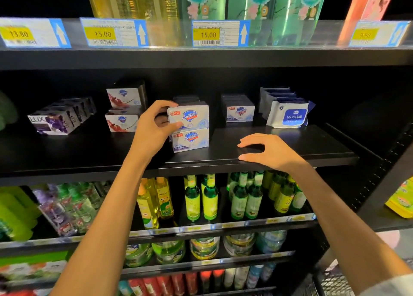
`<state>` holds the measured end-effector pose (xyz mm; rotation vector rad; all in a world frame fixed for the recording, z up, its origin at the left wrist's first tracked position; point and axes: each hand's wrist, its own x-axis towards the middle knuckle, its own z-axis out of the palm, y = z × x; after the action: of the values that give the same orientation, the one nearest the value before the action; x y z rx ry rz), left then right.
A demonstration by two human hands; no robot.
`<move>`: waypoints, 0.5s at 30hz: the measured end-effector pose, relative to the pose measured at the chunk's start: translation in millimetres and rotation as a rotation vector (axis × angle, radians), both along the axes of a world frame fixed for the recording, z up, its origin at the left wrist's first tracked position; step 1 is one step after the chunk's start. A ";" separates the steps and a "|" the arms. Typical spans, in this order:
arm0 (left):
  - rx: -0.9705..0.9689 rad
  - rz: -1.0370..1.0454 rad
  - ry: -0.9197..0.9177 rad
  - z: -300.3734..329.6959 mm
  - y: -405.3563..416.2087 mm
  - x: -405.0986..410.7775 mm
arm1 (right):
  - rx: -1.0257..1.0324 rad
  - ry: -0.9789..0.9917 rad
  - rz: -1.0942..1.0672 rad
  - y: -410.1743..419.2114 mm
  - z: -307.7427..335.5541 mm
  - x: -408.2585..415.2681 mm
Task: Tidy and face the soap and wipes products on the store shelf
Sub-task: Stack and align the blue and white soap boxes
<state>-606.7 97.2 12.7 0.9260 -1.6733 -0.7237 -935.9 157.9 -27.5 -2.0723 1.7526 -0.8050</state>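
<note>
Shelf-facing under way in a dim store aisle: a person's left hand (154, 125) pinches the left end of the upper white Safeguard soap box (188, 116), thumb on its top edge and fingers curled round its lower corner. That box sits atop a matching lower white Safeguard soap box (190, 140), the pair standing near the middle of the black metal shelf (279, 159). The right hand (268, 151) holds nothing, its fingers relaxed, fingertips resting on the shelf's front lip to the right of the stack.

Further back on the same shelf stand a single Safeguard box (240, 113), a white-and-blue soft pack of wipes (288, 116), two stacked red-patterned soap boxes (122, 110) and a purple Lux soap multipack (53, 122), all set well behind the front edge.

By the look of it, the cardboard soap boxes are light, stiff and smooth-sided, best taken by their short ends or squared from the front face; the wipes pack would likely flex and slide, so a hold across both side edges seems wiser.
</note>
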 end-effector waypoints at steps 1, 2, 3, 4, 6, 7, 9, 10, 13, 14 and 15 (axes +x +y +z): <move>0.001 -0.003 0.001 -0.7 -0.1 -0.1 | -0.007 0.002 0.003 0.1 -0.1 0.3; 0.003 -0.003 0.002 -1.6 -0.4 -0.2 | -0.013 0.007 0.005 0.1 -0.2 0.4; 0.003 -0.002 -0.001 -2.7 -0.6 -0.4 | -0.015 0.013 0.007 0.1 -0.3 0.5; 0.002 0.000 -0.006 -3.7 -0.9 -0.5 | -0.016 0.014 0.008 -0.1 0.0 0.6; -0.003 -0.006 -0.019 -5.8 -1.6 -0.3 | -0.016 0.011 0.007 0.2 0.4 0.8; -0.009 -0.012 -0.029 -7.0 -1.8 -0.1 | -0.017 0.009 0.008 0.5 0.7 1.3; -0.025 -0.010 -0.043 -9.1 -0.6 0.9 | -0.019 -0.006 -0.002 0.6 0.5 1.6; -0.038 0.011 -0.035 -10.6 0.8 1.6 | -0.022 -0.023 -0.013 0.7 1.2 2.0; -0.133 0.168 0.014 -17.4 13.8 3.6 | -0.051 -0.079 -0.050 -1.1 3.0 3.3; -0.191 0.242 0.021 -20.3 21.3 4.1 | -0.062 -0.104 -0.059 -2.7 3.7 4.1; -0.256 0.308 0.024 -23.6 30.7 3.8 | -0.073 -0.133 -0.073 -5.6 3.6 4.5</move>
<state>-602.9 127.9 -10.9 0.9583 -1.5150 -0.3044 -931.5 152.2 -23.9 -1.9600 1.7595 -1.0174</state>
